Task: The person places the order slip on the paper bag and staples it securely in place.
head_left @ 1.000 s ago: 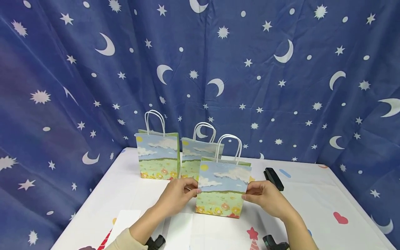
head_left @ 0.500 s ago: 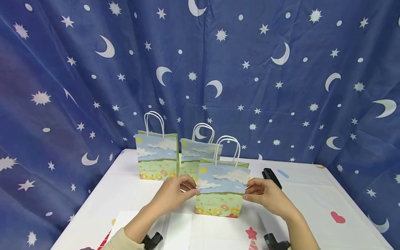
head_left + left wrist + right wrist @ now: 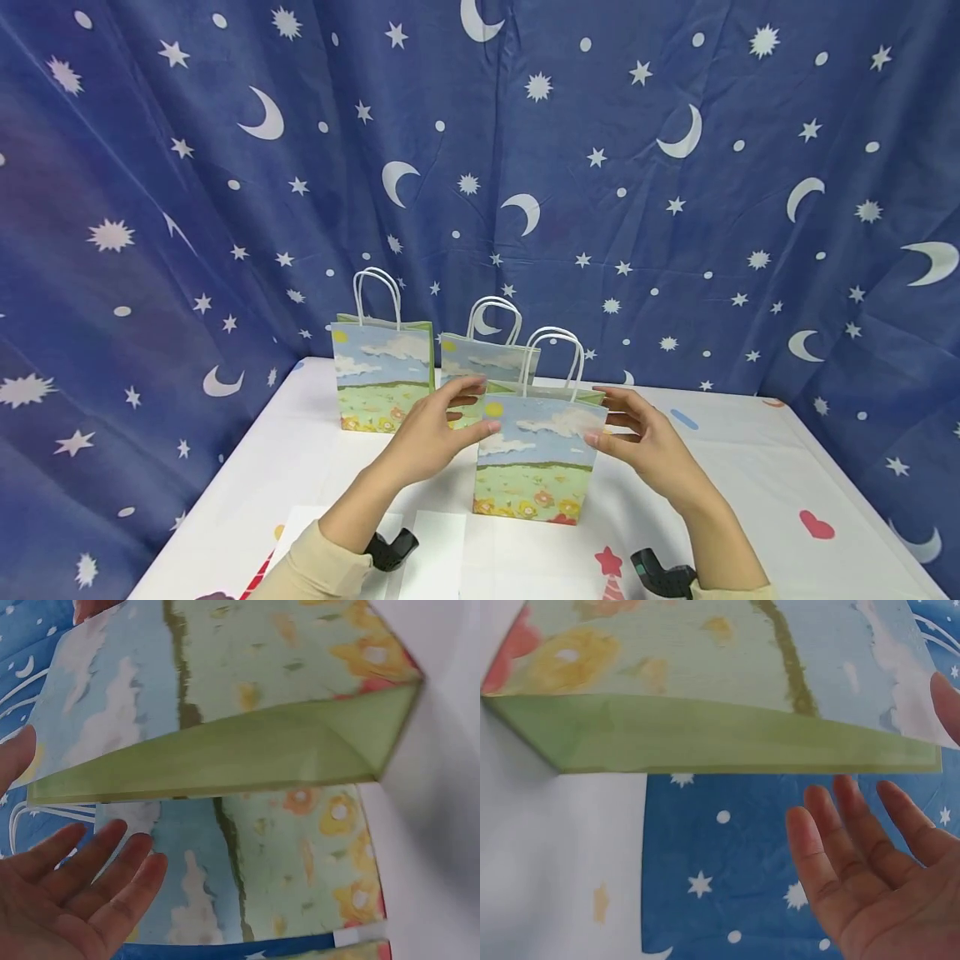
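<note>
A paper gift bag (image 3: 534, 471) printed with sky, clouds and a flower meadow stands upright on the table, its white rope handles up. My left hand (image 3: 433, 429) is beside its upper left edge, fingers extended and thumb near the front face. On the opposite side my right hand (image 3: 651, 446) is at the upper right corner, thumb before the front panel and fingers spread behind. Both wrist views show the green side gussets (image 3: 225, 761) between thumb and fingers. Two matching bags stand behind: a middle bag (image 3: 491, 357), partly hidden, and a left bag (image 3: 384, 375).
White paper sheets (image 3: 438, 554) lie at the front left, partly under my left forearm. A patterned white tablecloth (image 3: 750, 467) covers the table. Behind it hangs a blue curtain (image 3: 450, 125) with moons and stars. Black devices (image 3: 663, 575) sit at my wrists.
Both hands have slid up from the front bag's mid-sides toward its top corners, and their fingers have loosened. The bag stays in place. My right hand now hides the black object behind it.
</note>
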Demonstrator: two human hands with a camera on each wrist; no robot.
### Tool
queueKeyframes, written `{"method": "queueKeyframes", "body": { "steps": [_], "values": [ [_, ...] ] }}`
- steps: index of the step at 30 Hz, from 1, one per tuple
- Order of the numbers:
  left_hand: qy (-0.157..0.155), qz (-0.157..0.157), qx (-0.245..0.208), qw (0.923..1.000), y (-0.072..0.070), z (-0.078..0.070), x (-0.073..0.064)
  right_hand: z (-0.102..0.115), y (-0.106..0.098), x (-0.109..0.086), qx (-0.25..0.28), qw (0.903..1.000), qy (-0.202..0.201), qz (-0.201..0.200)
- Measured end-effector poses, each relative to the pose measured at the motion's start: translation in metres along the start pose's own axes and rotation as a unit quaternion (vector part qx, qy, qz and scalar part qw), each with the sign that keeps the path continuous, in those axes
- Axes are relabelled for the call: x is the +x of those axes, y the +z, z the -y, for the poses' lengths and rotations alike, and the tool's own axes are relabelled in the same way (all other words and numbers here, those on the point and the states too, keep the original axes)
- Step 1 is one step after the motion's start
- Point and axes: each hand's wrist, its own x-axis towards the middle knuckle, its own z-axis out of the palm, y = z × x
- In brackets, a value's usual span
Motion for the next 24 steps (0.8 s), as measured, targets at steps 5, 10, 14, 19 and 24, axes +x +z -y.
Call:
{"method": "queueKeyframes", "body": {
  "steps": [5,10,14,19,24],
  "values": [
    [-0.016,0.011,-0.014,0.9997,0.002,-0.001,0.006,0.004,0.005,0.013,0.026,0.9991,-0.022,0.025],
    [-0.018,0.016,-0.008,0.9997,0.003,-0.001,0.009,0.007,0.006,0.016,0.004,0.9994,-0.006,0.035],
    [-0.013,0.018,-0.010,0.9997,0.002,0.000,0.010,0.007,0.006,0.014,-0.022,0.9994,-0.005,0.028],
    [-0.006,0.014,-0.010,0.9998,0.000,0.005,0.010,0.007,0.011,0.015,-0.024,0.9987,-0.039,0.022],
    [-0.002,0.011,-0.014,0.9998,-0.003,0.009,0.013,0.004,0.015,0.018,-0.019,0.9983,-0.054,0.010]
  ]
}}
